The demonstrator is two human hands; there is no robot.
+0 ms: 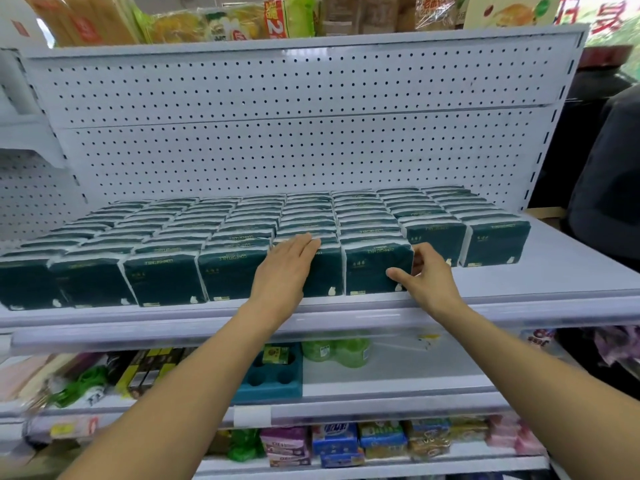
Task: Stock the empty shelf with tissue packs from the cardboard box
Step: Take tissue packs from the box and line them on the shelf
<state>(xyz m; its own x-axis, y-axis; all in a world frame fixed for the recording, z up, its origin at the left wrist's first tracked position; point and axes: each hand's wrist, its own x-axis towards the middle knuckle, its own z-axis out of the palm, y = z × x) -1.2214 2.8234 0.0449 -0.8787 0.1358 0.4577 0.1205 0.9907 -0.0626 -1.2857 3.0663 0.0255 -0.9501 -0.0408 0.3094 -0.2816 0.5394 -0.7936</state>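
The shelf (554,271) carries eight front-to-back rows of dark green tissue packs (166,275), all standing on edge; the two rows at the right end stop short of the front lip, leaving bare shelf there. The cardboard box is not in view. Risk assessment: the front packs stand close to the shelf lip, so an uneven push from either hand could tip one forward off the edge or skew its row against its neighbours. The soft wrapping may also buckle under finger pressure, leaving the front face misaligned. A sideways pull on the sixth row's front pack could open the gap beside it and let the packs behind lean. The left hand (287,268) lies flat with fingers straight and together, palm pressed on the face and top edge of the fifth row's front pack (325,271); it grips nothing. The right hand (427,280) pinches the right edge of the sixth row's front pack (374,271), thumb on the front face and curled fingers behind the side, in the gap next to the seventh row.
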